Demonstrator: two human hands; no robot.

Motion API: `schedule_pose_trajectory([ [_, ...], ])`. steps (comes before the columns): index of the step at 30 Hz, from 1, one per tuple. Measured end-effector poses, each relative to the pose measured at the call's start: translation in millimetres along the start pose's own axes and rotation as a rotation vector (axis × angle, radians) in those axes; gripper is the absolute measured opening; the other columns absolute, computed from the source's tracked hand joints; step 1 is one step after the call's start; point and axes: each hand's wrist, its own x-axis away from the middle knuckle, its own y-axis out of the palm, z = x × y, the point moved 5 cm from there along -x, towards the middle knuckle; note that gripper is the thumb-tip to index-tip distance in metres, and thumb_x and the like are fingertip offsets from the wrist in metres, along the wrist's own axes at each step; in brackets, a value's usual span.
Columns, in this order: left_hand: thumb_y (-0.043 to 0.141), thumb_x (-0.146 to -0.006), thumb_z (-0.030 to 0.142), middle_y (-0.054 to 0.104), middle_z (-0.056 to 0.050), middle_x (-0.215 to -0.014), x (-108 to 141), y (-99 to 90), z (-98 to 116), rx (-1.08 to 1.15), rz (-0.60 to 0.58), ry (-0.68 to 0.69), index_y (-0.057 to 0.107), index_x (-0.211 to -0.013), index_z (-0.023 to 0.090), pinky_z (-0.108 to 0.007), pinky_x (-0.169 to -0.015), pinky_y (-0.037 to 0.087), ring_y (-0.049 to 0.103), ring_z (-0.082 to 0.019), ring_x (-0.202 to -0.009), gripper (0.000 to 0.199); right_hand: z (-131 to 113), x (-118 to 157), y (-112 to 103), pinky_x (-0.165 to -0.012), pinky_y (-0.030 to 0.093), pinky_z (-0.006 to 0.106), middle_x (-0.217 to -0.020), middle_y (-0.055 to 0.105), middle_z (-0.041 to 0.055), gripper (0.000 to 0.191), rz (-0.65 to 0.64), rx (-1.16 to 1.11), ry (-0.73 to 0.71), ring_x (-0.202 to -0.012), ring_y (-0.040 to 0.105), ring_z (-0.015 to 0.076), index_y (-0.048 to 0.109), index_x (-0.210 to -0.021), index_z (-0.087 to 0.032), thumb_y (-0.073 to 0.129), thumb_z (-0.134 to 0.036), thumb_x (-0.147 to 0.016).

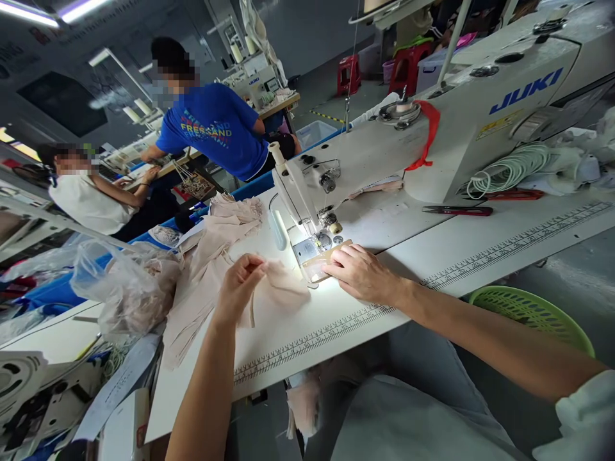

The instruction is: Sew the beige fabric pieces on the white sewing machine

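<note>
A white sewing machine (pixel 355 166) stands on the white table, its lamp lighting the needle area. My left hand (pixel 243 282) is left of the needle plate (pixel 304 250), its thumb and fingers pinched on a thin pale pink fabric piece (pixel 283 282) that hangs over the tabletop. My right hand (pixel 358 272) lies at the front right of the needle, fingers pressed together on a tan strip (pixel 331 254) beside the presser foot. What lies under its fingertips is partly hidden. A pile of pale pink fabric pieces (pixel 206 262) spreads to the left.
Thread snips (pixel 456 210) and a coil of pale cord (pixel 509 168) lie at the right. A plastic bag (pixel 129 282) sits at the left. Below the table's right edge is a green basket (pixel 533 314). Two people work further back on the left.
</note>
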Motion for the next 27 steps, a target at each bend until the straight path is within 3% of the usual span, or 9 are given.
schedule_pose_trajectory([
  [3,0.077,-0.073,0.048,0.058,0.003,-0.069,9,-30.0,9,0.111,0.12,0.02,0.057,-0.082,0.023,-0.024,-0.058,0.044,0.054,-0.013,-0.061,0.033,0,0,-1,-0.078,0.028,0.035,-0.09,0.055,0.0068,0.021,0.009,-0.001,-0.004,-0.083,0.037,0.0205,0.065,-0.094,-0.017,0.048,-0.008,-0.09],
  [6,0.078,-0.072,0.051,0.062,0.002,-0.065,19,-37.2,16,0.104,0.062,-0.064,0.055,-0.083,0.024,-0.024,-0.052,0.043,0.058,-0.015,-0.057,0.038,-2,-1,-2,-0.078,0.028,0.034,-0.088,0.054,0.0066,0.02,0.022,0.008,-0.005,-0.082,0.036,0.0202,0.065,-0.092,-0.017,0.047,-0.007,-0.09],
  [9,0.079,-0.073,0.053,0.075,-0.005,-0.078,23,-17.6,19,-0.02,-0.101,-0.162,0.062,-0.095,0.021,-0.026,-0.057,0.048,0.068,-0.019,-0.067,0.042,-2,-2,-3,-0.078,0.029,0.034,-0.088,0.054,0.0067,0.02,0.018,0.013,-0.007,-0.083,0.037,0.0206,0.065,-0.092,-0.017,0.047,-0.008,-0.091],
  [12,0.079,-0.074,0.052,0.08,-0.009,-0.09,14,13.0,20,-0.093,-0.229,-0.163,0.07,-0.11,0.017,-0.028,-0.065,0.051,0.072,-0.021,-0.079,0.051,-3,-2,-2,-0.078,0.029,0.034,-0.089,0.055,0.0068,0.021,0.012,0.018,-0.008,-0.084,0.038,0.0208,0.066,-0.096,-0.017,0.047,-0.01,-0.094],
  [17,0.08,-0.073,0.048,0.078,-0.006,-0.08,-14,61.9,13,0.013,-0.411,-0.13,0.075,-0.104,0.016,-0.03,-0.067,0.053,0.071,-0.021,-0.073,0.045,-1,0,2,-0.078,0.028,0.035,-0.09,0.057,0.0078,0.02,0.019,0.03,-0.008,-0.084,0.039,0.021,0.067,-0.095,-0.017,0.048,-0.013,-0.095],
  [22,0.077,-0.071,0.038,0.074,-0.003,-0.07,-23,88.2,-3,0.115,-0.431,-0.172,0.072,-0.092,0.015,-0.033,-0.067,0.056,0.069,-0.019,-0.065,0.031,-2,-1,3,-0.079,0.028,0.036,-0.09,0.057,0.0081,0.018,-0.013,0.041,-0.007,-0.085,0.039,0.0213,0.066,-0.09,-0.017,0.048,-0.012,-0.094],
  [27,0.066,-0.075,0.027,0.072,-0.001,-0.068,-18,94.6,-6,-0.063,-0.364,-0.125,0.067,-0.078,0.019,-0.029,-0.063,0.053,0.067,-0.017,-0.062,0.009,-3,-2,0,-0.078,0.029,0.035,-0.092,0.058,0.008,0.018,-0.027,0.049,0.005,-0.085,0.04,0.0214,0.066,-0.094,-0.017,0.049,-0.012,-0.094],
])
